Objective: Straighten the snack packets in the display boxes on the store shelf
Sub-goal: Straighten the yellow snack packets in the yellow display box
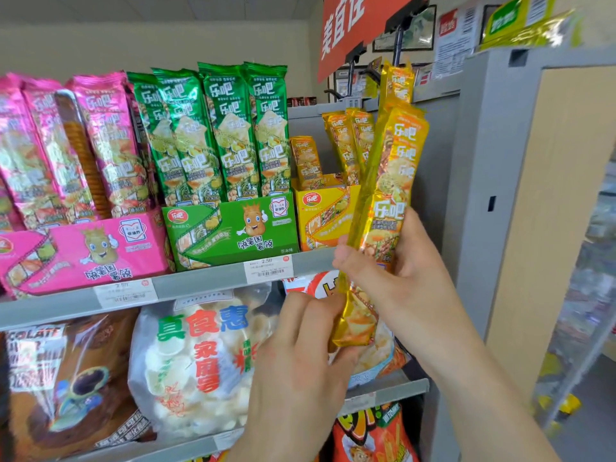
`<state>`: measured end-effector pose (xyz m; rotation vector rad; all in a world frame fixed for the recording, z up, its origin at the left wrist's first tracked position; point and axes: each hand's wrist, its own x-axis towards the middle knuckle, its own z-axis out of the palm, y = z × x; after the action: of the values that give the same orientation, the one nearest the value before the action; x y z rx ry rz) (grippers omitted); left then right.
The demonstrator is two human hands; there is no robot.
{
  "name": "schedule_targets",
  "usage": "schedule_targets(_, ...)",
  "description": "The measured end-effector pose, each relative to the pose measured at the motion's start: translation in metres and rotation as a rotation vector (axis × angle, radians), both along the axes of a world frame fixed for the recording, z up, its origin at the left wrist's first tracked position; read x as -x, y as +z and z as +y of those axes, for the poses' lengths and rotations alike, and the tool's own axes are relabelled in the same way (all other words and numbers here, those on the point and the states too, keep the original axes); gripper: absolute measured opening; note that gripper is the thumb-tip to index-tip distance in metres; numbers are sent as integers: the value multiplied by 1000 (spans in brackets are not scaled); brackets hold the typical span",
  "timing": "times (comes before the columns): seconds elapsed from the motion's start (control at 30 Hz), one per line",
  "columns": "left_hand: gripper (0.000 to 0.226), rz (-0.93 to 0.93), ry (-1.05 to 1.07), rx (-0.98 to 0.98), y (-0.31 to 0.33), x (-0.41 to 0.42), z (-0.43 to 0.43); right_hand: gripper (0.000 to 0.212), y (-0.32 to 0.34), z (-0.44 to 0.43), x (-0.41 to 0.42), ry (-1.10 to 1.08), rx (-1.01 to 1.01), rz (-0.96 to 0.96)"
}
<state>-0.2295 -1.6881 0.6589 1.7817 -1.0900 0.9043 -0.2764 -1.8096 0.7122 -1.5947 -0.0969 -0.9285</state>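
Note:
Both hands hold a bundle of long yellow snack packets (388, 181) upright in front of the shelf's right end. My right hand (396, 271) grips the bundle near its lower third. My left hand (300, 355) pinches the bundle's bottom end. Behind it stands the yellow display box (325, 215) with a few yellow packets (346, 141) leaning inside. To the left are the green display box (230, 228) with upright green packets (220, 128) and the pink display box (83, 251) with tilted pink packets (66, 145).
The grey shelf edge (200, 281) carries price tags. Below it lie large snack bags (200, 365) and a chocolate bag (66, 378). A grey upright panel (483, 195) borders the shelf on the right. A red sign (353, 28) hangs above.

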Motion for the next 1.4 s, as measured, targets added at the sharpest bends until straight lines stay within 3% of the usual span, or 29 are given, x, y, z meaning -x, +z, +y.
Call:
schedule_targets(0.2,37,-44,-96,-16,1,-2,-1,32,0,-1,-3,36,-103,-3)
schedule_targets(0.43,27,-234,-169,94,-1,-6,-1,43,4,-1,-8,44,-203,-44)
schedule_targets(0.6,28,-305,-198,127,-4,-11,-2,69,-1,-8,-7,123,-59,58)
schedule_targets(0.7,31,-314,-187,106,-2,-14,-5,74,-7,-11,-5,149,-11,91)
schedule_targets(0.8,19,-194,-247,28,6,-16,-9,62,-12,-13,-8,63,14,41)
schedule_targets(0.9,8,73,-369,-15,23,-16,-5,58,-12,-16,-9,-67,63,-30)
schedule_targets(1.0,22,304,-415,108,48,-18,-1,56,-8,-22,-10,-187,138,-124)
schedule_targets(1.07,38,344,-431,124,70,-19,-6,53,-6,-22,-12,-261,199,-177)
schedule_targets(1.13,47,326,-417,94,90,-22,-19,54,-1,-20,-15,-344,290,-212)
schedule_targets(1.23,37,267,-310,185,116,-30,-41,67,11,-24,-21,-309,289,-184)
schedule_targets(1.4,49,-37,4,306,167,-47,-67,67,36,-54,-33,-474,377,-84)
